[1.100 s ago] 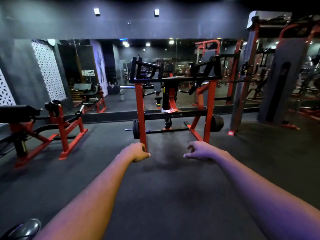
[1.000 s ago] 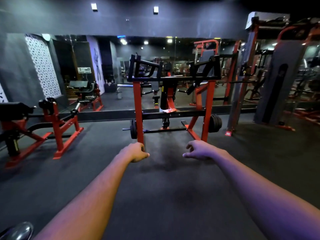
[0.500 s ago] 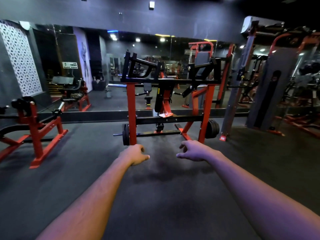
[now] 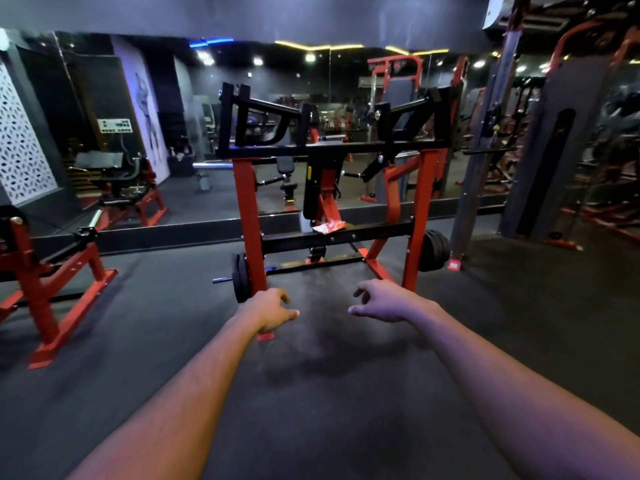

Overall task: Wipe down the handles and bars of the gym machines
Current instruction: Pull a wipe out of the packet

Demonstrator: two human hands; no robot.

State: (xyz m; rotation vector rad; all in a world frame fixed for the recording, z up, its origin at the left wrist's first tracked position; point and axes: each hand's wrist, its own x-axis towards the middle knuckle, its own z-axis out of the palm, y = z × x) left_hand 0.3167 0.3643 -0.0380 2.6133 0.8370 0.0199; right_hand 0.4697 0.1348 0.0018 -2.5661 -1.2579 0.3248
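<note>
Two bare forearms are stretched forward over the dark rubber floor (image 4: pixel 346 393), both hands held out in the air with nothing in them. On the left hand (image 4: pixel 268 308) the fingers are curled loosely downward, the thumb pointed toward the right. On the right hand (image 4: pixel 384 301) the fingers are bent and slightly spread, hanging relaxed. Neither hand is touching any equipment. Straight ahead, beyond the hands, a red-and-black plate-loaded machine (image 4: pixel 329 188) is seen standing before a wall mirror (image 4: pixel 173 133); its black handles (image 4: pixel 263 123) are set at the top, and a black crossbar (image 4: pixel 337 239) is fixed between the red uprights. A crumpled red-and-white cloth (image 4: pixel 329 226) (its material cannot be told for certain) lies on that crossbar. Weight plates (image 4: pixel 433 250) are hung at the lower right, and another red frame (image 4: pixel 48 282) is placed off to the left.
</note>
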